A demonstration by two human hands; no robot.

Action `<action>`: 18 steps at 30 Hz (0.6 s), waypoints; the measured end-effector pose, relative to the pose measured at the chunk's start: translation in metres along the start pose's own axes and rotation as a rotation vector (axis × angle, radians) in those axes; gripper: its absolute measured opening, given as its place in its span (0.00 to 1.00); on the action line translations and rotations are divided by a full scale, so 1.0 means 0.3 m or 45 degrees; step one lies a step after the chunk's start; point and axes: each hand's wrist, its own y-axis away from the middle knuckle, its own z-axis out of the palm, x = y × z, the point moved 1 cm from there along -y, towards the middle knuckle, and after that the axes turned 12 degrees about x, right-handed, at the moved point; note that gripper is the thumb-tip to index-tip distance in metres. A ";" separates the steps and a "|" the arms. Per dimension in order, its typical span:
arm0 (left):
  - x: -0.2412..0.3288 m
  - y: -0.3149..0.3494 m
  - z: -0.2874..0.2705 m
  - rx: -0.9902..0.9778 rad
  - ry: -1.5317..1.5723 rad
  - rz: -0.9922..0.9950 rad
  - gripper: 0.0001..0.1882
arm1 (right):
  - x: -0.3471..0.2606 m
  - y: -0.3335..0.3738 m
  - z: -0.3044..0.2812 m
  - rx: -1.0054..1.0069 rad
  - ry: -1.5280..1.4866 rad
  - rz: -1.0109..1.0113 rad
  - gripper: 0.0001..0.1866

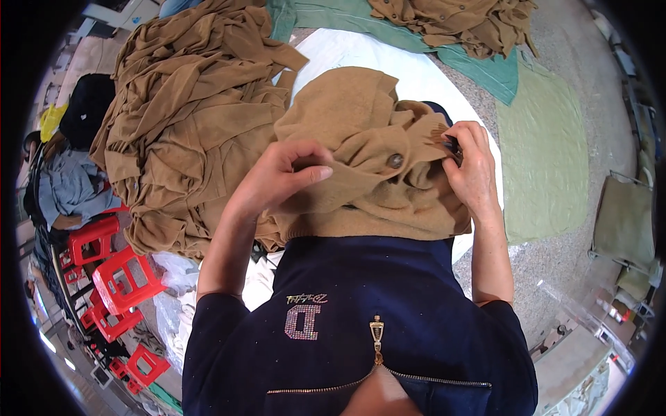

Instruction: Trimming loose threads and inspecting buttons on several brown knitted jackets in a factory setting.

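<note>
A soft brown knitted garment [347, 125] lies bunched at centre frame, its folds unpinned by the bare left hand [283, 173], fingers apart, so the small black object [453, 148] clamped in the bare right hand's [475, 165] fingers could snag them.

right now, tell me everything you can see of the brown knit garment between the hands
The brown knit garment looks soft and woolly, with a ribbed-looking band and a round dark button. It lies bunched and folded over the person's navy clothing, beside a larger brown pile. The right hand holds a small dark tool at its right side; the left hand is over its left part, contact unclear.
</note>
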 end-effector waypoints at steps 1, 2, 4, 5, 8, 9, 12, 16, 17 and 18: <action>0.010 -0.005 0.013 -0.022 0.005 0.009 0.05 | 0.014 0.005 -0.011 0.010 0.020 0.010 0.16; 0.026 -0.003 0.022 -0.044 0.015 -0.029 0.05 | 0.035 0.015 -0.014 0.013 0.050 0.055 0.15; 0.038 0.003 0.026 -0.050 0.054 -0.109 0.06 | 0.101 0.045 -0.004 0.014 0.040 0.140 0.14; 0.038 0.004 0.017 -0.077 0.057 -0.098 0.06 | 0.133 0.061 0.005 0.020 -0.077 0.219 0.13; 0.022 0.009 -0.018 -0.071 0.239 -0.174 0.11 | 0.169 0.081 0.032 0.064 -0.363 0.288 0.12; 0.028 0.010 -0.016 -0.083 0.235 -0.169 0.11 | 0.168 0.081 0.032 0.078 -0.408 0.257 0.12; 0.056 0.011 -0.018 -0.120 0.596 -0.246 0.13 | 0.130 0.063 0.017 0.185 -0.356 0.099 0.13; 0.116 0.001 0.040 0.039 0.760 -0.191 0.07 | -0.042 0.003 -0.055 0.355 -0.298 -0.477 0.17; 0.150 -0.007 0.074 0.099 0.718 -0.183 0.06 | -0.083 -0.007 -0.060 0.348 -0.323 -0.591 0.19; 0.163 -0.012 0.096 0.094 0.689 -0.168 0.05 | -0.120 -0.009 -0.054 0.329 -0.373 -0.662 0.19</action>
